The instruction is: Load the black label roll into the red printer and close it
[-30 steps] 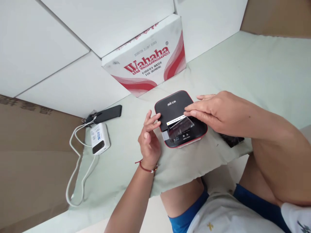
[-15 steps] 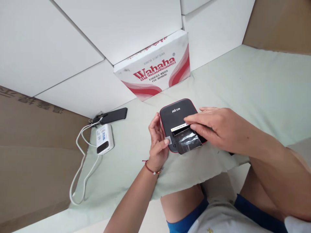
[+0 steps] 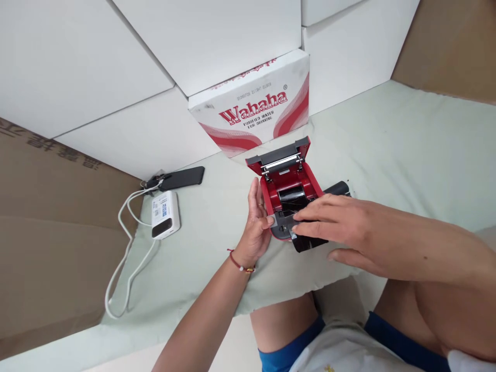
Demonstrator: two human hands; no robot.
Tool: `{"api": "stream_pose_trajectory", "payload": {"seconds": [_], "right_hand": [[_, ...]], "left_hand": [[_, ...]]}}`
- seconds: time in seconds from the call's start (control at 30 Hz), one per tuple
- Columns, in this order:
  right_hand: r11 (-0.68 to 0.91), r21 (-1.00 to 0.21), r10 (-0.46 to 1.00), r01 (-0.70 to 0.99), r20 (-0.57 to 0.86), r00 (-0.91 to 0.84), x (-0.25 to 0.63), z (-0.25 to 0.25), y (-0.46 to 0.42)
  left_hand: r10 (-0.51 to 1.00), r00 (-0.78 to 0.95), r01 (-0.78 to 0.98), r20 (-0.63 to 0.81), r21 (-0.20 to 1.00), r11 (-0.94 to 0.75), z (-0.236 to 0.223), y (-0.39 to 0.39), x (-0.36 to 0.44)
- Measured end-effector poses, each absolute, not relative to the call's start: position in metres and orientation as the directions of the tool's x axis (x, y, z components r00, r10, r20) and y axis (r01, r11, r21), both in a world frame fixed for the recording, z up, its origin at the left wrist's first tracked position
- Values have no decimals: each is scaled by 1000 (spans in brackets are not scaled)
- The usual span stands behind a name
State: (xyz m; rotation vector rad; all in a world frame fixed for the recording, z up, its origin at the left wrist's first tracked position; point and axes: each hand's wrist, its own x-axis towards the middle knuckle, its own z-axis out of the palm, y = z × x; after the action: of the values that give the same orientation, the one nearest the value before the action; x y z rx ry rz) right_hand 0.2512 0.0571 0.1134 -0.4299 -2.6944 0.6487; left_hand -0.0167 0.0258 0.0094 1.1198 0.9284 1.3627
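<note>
A small red and black label printer (image 3: 315, 181) lies on the green cloth with its lid (image 3: 277, 157) raised. Inside its red bay sits a roll of glossy black film (image 3: 291, 195), and a black strip (image 3: 310, 244) hangs over the front edge. My left hand (image 3: 258, 222) grips the printer's left side, thumb on the front corner near a grey button. Over the front right part, my right hand (image 3: 344, 222) has its fingers stretched out, fingertips at the black strip. Behind that hand a dark rolled object (image 3: 338, 188) shows partly; the hand hides the rest.
A white and red Wahaba-style water carton (image 3: 251, 116) stands behind, against white panels. At left lie a white power bank (image 3: 166, 209), its looped white cable (image 3: 129, 258) and a black phone (image 3: 182, 179). Cardboard (image 3: 58, 232) borders the left side.
The printer's lid has swung up from closed, baring the red bay and the film roll. My right hand has shifted slightly down and its fingers have spread; my left hand keeps its hold.
</note>
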Motion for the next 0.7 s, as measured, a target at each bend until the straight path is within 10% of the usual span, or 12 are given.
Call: {"api": "stream_pose_trajectory", "payload": {"seconds": [0.23,0.4,0.7], "right_hand": [[712,-630,525,309,187,-830,236,130,87],[570,-219,776,792,-174,-607,181,154,110],[681,145,693,718,-447,-566,128,153,122]], "left_hand": [[989,-2,-302,145,943,-139,6,27,-12],[985,6,-282,171,945,-162,-3,32,-14],[975,1,-337,221,918,-208,-17,45,-13]]}}
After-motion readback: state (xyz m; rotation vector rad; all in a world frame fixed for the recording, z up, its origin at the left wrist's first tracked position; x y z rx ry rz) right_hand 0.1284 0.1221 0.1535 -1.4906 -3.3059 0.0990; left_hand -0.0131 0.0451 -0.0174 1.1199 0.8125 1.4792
